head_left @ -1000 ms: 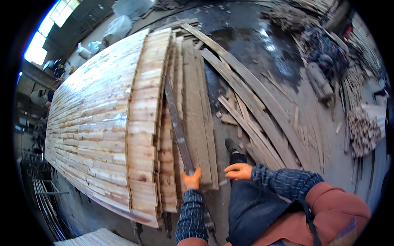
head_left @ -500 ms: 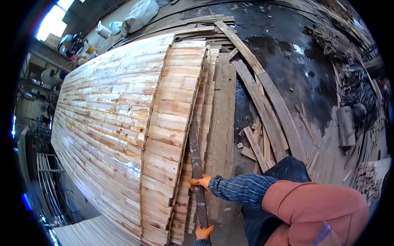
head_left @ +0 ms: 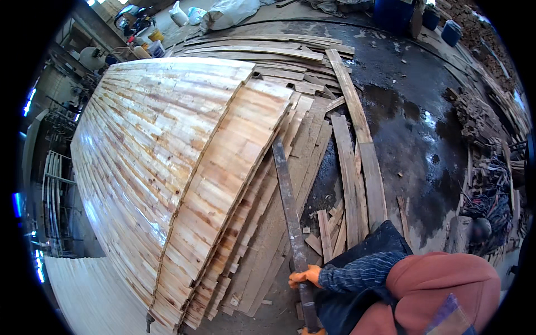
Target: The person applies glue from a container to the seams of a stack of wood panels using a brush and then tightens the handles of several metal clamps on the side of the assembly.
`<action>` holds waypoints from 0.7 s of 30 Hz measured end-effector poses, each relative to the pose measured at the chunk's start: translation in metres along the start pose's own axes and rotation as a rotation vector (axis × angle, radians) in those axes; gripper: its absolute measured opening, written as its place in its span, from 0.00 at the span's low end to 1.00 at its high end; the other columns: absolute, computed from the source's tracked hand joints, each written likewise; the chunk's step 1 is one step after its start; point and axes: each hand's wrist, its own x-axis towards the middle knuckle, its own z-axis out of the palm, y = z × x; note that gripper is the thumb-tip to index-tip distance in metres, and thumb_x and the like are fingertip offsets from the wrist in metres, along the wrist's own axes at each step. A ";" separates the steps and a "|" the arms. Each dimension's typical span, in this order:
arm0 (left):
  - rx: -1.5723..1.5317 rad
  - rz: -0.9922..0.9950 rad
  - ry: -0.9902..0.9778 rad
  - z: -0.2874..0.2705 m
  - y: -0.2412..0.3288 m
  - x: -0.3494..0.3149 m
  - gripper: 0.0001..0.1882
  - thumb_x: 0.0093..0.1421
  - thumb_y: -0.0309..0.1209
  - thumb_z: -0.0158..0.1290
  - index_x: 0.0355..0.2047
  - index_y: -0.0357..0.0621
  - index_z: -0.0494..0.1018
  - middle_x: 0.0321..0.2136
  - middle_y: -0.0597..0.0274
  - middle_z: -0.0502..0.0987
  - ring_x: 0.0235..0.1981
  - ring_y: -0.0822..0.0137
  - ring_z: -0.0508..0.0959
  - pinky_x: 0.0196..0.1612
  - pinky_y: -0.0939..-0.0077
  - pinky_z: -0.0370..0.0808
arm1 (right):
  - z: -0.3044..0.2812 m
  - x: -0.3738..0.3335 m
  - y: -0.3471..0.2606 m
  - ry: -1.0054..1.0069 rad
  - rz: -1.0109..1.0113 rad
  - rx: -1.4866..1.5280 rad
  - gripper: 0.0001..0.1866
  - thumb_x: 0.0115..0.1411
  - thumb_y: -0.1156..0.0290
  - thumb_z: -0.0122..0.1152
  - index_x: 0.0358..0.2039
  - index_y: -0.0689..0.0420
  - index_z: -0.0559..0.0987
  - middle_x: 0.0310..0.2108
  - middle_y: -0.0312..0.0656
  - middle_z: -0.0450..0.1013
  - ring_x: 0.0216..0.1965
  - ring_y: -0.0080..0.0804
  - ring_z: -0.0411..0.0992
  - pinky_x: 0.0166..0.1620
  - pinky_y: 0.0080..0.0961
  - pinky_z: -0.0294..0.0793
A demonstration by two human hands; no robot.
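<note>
A long, dark, worn bar point(head_left: 288, 209) slants beside the stacked wooden panels, its far end close to the stack's right edge. My right hand point(head_left: 306, 276), in an orange glove and a striped blue sleeve, is closed around the bar toward its near end. Lower down, my left hand point(head_left: 311, 331), also gloved in orange, is at the bar's near end; the picture's lower edge cuts most of it off. The top panel point(head_left: 162, 139) is made of many pale and brown strips. A second panel point(head_left: 234, 145) juts out below it on the right.
Grey boards point(head_left: 315, 151) lie beneath the stack's right side. Long loose planks point(head_left: 349, 173) and short offcuts rest on the wet floor point(head_left: 399, 106) to the right. Scrap heaps point(head_left: 486, 201) line the far right; a blue barrel point(head_left: 392, 14) stands at the back.
The bar and both my hands have moved to the right and nearer, away from the panel edge. My view has shifted, and less of my left hand shows.
</note>
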 end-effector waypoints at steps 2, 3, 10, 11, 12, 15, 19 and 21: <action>-0.003 -0.016 -0.040 0.026 0.049 -0.005 0.14 0.57 0.43 0.56 0.33 0.46 0.78 0.25 0.53 0.81 0.26 0.53 0.81 0.27 0.59 0.74 | -0.052 -0.006 -0.001 -0.098 -0.011 -0.078 0.28 0.64 0.54 0.51 0.53 0.67 0.66 0.47 0.55 0.70 0.47 0.48 0.70 0.52 0.44 0.67; -0.016 -0.039 -0.048 0.038 0.069 -0.009 0.13 0.57 0.42 0.56 0.33 0.46 0.78 0.25 0.53 0.81 0.27 0.53 0.81 0.28 0.58 0.74 | -0.064 -0.013 -0.010 -0.123 0.035 -0.030 0.30 0.67 0.50 0.39 0.56 0.65 0.62 0.46 0.54 0.66 0.49 0.49 0.64 0.54 0.47 0.61; -0.062 -0.093 -0.217 0.147 0.153 -0.083 0.11 0.58 0.42 0.56 0.35 0.53 0.79 0.29 0.53 0.81 0.32 0.53 0.81 0.33 0.55 0.75 | -0.086 -0.107 -0.078 -0.091 0.257 -0.019 0.20 0.69 0.57 0.38 0.40 0.64 0.67 0.32 0.45 0.61 0.40 0.40 0.61 0.49 0.37 0.58; -0.054 -0.077 -0.247 0.165 0.154 -0.094 0.11 0.58 0.42 0.55 0.36 0.54 0.79 0.30 0.52 0.81 0.33 0.53 0.81 0.33 0.55 0.75 | -0.083 -0.124 -0.094 -0.036 0.278 -0.020 0.17 0.68 0.60 0.43 0.37 0.64 0.69 0.31 0.44 0.62 0.38 0.39 0.62 0.47 0.36 0.60; -0.045 -0.060 -0.273 0.183 0.159 -0.102 0.10 0.58 0.42 0.55 0.36 0.54 0.79 0.30 0.52 0.81 0.34 0.53 0.81 0.34 0.54 0.75 | -0.088 -0.137 -0.107 -0.024 0.270 -0.073 0.13 0.66 0.64 0.49 0.35 0.63 0.70 0.29 0.43 0.65 0.36 0.37 0.64 0.45 0.34 0.63; -0.078 -0.049 -0.238 0.219 0.220 -0.097 0.11 0.57 0.43 0.56 0.37 0.55 0.79 0.31 0.52 0.81 0.35 0.52 0.81 0.36 0.54 0.75 | -0.171 -0.124 -0.123 -0.262 0.317 0.061 0.12 0.57 0.74 0.64 0.39 0.66 0.74 0.29 0.43 0.73 0.34 0.34 0.72 0.41 0.31 0.72; -0.154 -0.127 -0.151 0.259 0.306 -0.102 0.13 0.56 0.44 0.57 0.39 0.56 0.79 0.32 0.52 0.81 0.36 0.52 0.80 0.37 0.53 0.75 | -0.216 -0.139 -0.188 -0.221 0.268 -0.049 0.25 0.61 0.65 0.62 0.54 0.66 0.68 0.37 0.45 0.75 0.41 0.37 0.74 0.48 0.37 0.73; -0.173 -0.171 -0.116 0.273 0.337 -0.111 0.14 0.55 0.44 0.57 0.39 0.56 0.79 0.33 0.51 0.81 0.37 0.51 0.80 0.38 0.53 0.75 | -0.208 -0.125 -0.240 -0.283 0.222 -0.183 0.28 0.62 0.60 0.62 0.57 0.62 0.66 0.39 0.45 0.75 0.42 0.39 0.74 0.48 0.40 0.74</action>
